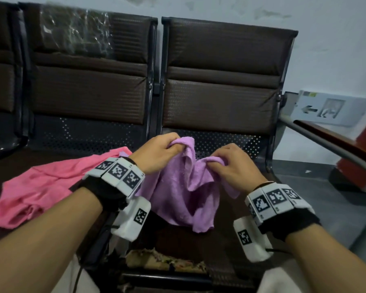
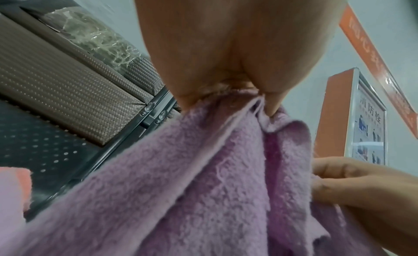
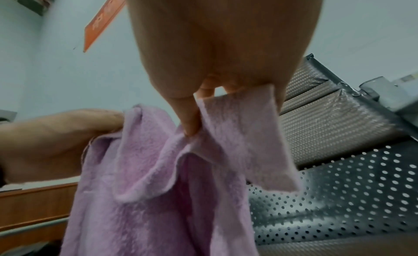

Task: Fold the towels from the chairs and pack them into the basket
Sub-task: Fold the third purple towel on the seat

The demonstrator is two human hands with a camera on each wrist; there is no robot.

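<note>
The board on the wall (image 2: 371, 134) reads 消防栓. Both hands hold 1 purple towel (image 1: 184, 191) up over the right chair seat (image 1: 226, 142). The left hand (image 1: 156, 153) bunches 1 top edge in curled fingers, and the right hand (image 1: 232, 163) pinches the other. The pink towel (image 1: 38, 187) lies flat on the left seat.
</note>
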